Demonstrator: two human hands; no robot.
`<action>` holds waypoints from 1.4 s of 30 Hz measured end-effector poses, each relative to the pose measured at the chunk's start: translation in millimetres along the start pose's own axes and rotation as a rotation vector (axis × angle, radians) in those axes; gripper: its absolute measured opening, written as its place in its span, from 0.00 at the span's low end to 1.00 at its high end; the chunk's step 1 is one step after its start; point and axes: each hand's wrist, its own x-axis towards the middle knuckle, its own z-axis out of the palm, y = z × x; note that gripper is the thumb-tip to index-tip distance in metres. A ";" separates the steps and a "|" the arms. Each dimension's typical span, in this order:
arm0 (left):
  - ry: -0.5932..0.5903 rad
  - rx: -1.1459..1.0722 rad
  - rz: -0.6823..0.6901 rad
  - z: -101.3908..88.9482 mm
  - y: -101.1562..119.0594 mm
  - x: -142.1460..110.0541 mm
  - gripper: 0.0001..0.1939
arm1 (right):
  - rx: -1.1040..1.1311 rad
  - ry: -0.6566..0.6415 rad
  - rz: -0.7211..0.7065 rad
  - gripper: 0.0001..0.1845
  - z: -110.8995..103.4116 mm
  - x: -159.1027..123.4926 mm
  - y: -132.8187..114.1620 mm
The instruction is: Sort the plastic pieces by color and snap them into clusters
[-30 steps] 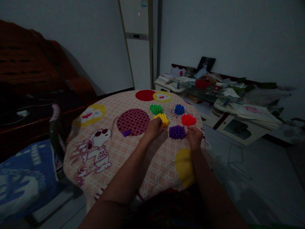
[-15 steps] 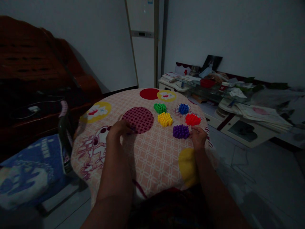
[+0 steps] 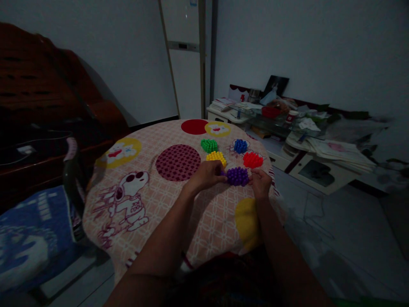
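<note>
My left hand pinches a small purple beaded piece at the left side of a purple bead cluster on the table. At the cluster's right edge my right hand has its fingers drawn together; what they hold, if anything, is too small to make out. A yellow bead cluster lies just beyond my left fingers, partly covered by them. Farther back are a green bead cluster and a blue bead cluster. A red bead cluster sits just past my right hand.
A patterned cloth covers the round table. On the left stand a chair with a blue cover and a wooden bench. To the right, a low cabinet carries papers, bags and a red bowl.
My left hand went from the yellow cluster to the maroon circle, picked up the small purple piece there and brought it right to the purple cluster. My right hand stayed by that cluster.
</note>
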 end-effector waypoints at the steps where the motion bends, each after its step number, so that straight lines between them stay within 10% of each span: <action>1: -0.016 0.007 0.043 10.2 10.6 0.9 0.09 | -0.012 0.004 0.003 0.18 -0.2 0.7 1.2; 8: -0.106 0.168 0.149 57.8 26.4 1.9 0.03 | -0.027 -0.009 -0.032 0.19 -1.4 4.6 9.0; 22: -0.050 0.212 0.126 74.9 25.6 7.3 0.07 | -0.070 -0.002 -0.042 0.18 -2.3 4.6 9.9; 36: 0.069 0.137 0.108 75.5 25.8 4.6 0.13 | -0.049 -0.008 -0.036 0.18 -1.6 4.2 9.9; 42: 0.372 -0.025 -0.090 43.6 -6.3 14.4 0.08 | -0.041 -0.008 -0.034 0.17 -1.4 3.8 11.1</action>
